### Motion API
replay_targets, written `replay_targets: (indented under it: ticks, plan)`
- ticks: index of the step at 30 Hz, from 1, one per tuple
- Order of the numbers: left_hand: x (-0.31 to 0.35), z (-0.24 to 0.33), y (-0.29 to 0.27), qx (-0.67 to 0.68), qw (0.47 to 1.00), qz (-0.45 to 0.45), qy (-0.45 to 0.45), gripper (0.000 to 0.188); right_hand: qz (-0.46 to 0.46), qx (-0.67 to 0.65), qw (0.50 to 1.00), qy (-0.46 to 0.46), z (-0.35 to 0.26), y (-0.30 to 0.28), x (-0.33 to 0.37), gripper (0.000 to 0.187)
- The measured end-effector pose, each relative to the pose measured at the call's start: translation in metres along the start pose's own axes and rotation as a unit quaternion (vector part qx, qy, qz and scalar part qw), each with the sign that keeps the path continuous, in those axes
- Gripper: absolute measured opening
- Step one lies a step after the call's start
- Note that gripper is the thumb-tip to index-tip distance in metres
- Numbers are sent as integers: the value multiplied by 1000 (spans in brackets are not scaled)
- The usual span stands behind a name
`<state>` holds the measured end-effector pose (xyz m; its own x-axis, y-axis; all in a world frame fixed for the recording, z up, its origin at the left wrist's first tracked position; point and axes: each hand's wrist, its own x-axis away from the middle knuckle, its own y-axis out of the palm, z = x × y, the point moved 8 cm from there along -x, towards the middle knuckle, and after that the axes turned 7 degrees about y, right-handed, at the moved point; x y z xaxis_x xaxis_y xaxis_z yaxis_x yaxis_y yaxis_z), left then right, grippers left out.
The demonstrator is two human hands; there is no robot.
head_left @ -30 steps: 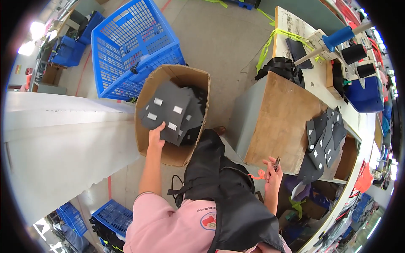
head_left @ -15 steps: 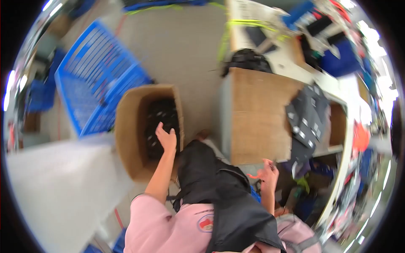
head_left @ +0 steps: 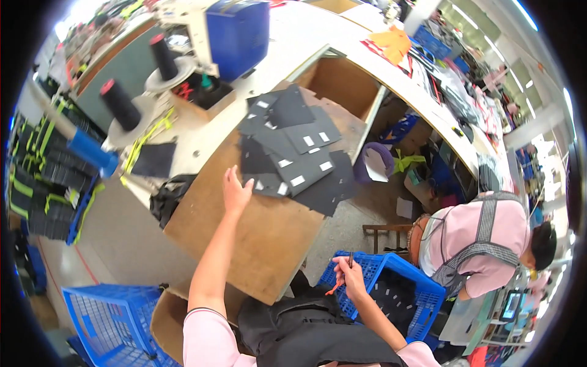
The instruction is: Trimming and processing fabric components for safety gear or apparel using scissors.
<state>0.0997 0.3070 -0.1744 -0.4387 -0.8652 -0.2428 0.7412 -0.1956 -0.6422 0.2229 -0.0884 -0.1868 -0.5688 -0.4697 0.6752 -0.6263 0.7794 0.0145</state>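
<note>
My left hand [head_left: 236, 191] reaches over a brown board [head_left: 244, 251], fingers apart, holding nothing. Its fingertips are beside the near left edge of a pile of dark grey fabric pieces [head_left: 293, 147] marked with small white labels. I cannot tell whether they touch it. Closer to my body, my right hand [head_left: 351, 280] is closed on a slim dark tool [head_left: 351, 260], whose kind is too small to make out. An orange strip [head_left: 334, 289] hangs at the fingers of that hand. Below and beside it stands a blue basket [head_left: 391, 263] holding dark pieces with white labels.
A person [head_left: 483, 238] bends over at the right. A cardboard box [head_left: 165, 324] and another blue crate [head_left: 110, 318] stand at the lower left. On the white table are dark thread cones [head_left: 119, 104] and a blue bin [head_left: 237, 40]. A blue-sleeved pole [head_left: 92, 150] crosses the left side.
My view has turned to the right. My left hand has left the cardboard box and come over the board beside the fabric pile. The right hand still holds the dark tool.
</note>
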Motion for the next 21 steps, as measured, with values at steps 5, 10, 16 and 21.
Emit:
replay_targets:
  ticks: [5, 10, 16, 21]
  plan:
    - [-53, -6, 50, -101, 978, -81, -164, 91, 52, -18, 995, -85, -68, -44, -84, 27]
    - [-68, 17, 78, -129, 956, -101, -245, 108, 116, -24, 983, -141, -121, -71, -194, 60]
    - [-60, 17, 90, -194, 936, -117, -268, 112, 52, 159, 983, -78, -150, -35, -251, 59]
    - [-59, 19, 89, -200, 931, -117, -283, 111, 87, 225, 949, -202, -153, -20, -243, 37]
